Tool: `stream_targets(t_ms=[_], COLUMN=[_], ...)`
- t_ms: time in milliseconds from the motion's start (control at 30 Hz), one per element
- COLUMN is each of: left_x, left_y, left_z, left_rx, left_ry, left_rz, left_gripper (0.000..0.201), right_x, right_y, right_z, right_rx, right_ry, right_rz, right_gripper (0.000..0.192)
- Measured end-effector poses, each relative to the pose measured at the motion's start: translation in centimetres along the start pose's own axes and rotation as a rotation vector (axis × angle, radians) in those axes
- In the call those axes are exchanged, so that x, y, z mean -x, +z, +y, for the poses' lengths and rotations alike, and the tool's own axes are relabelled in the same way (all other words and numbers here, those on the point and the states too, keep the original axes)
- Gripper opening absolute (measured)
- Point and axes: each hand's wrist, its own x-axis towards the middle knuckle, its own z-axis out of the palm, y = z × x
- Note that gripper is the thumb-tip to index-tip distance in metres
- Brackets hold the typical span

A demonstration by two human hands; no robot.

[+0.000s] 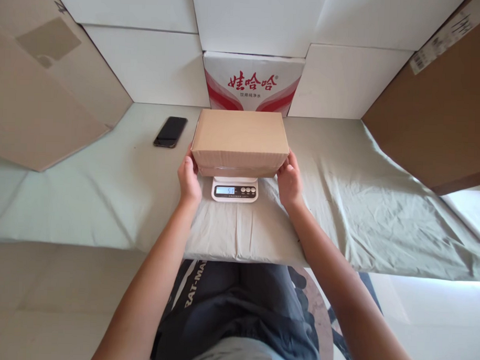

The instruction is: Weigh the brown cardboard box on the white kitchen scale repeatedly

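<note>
A plain brown cardboard box rests on a small white digital scale whose lit display faces me. My left hand grips the box's left side near its bottom edge. On the opposite side my right hand holds the box the same way. The scale stands on a table covered with a pale green cloth.
A black phone lies on the cloth at the back left. White boxes and one with red printing line the back. Large brown cartons stand at the left and right. My lap shows below the table's front edge.
</note>
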Motion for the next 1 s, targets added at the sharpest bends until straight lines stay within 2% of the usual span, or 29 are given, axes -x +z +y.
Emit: stream_targets(t_ms=[200,367,533,833,1000], left_x=[-0.01,0.03,0.02,-0.06,-0.07], left_y=[0.06,0.15,0.05,-0.16,-0.15], left_z=[-0.11,-0.10,-0.19,-0.39,-0.45], left_rx=[0.017,0.021,0.028,0.013,0.020], left_ry=[0.005,0.016,0.009,0.003,0.008], left_rz=[0.027,0.021,0.043,0.040,0.045], left_gripper=[0.071,0.065,0.064,0.066,0.063], right_x=[0.01,-0.16,-0.10,-0.26,-0.20], right_y=[-0.16,-0.22,-0.09,-0.09,-0.05], right_z=[0.14,0.30,0.03,0.27,0.35], right_rx=[-0.020,-0.036,-0.070,-0.001,-0.022], right_ry=[-0.019,-0.013,-0.010,-0.016,-0.036], right_rz=[-0.027,-0.005,0.007,-0.008,-0.032], right_gripper=[0.065,0.070,0.065,0.076,0.069])
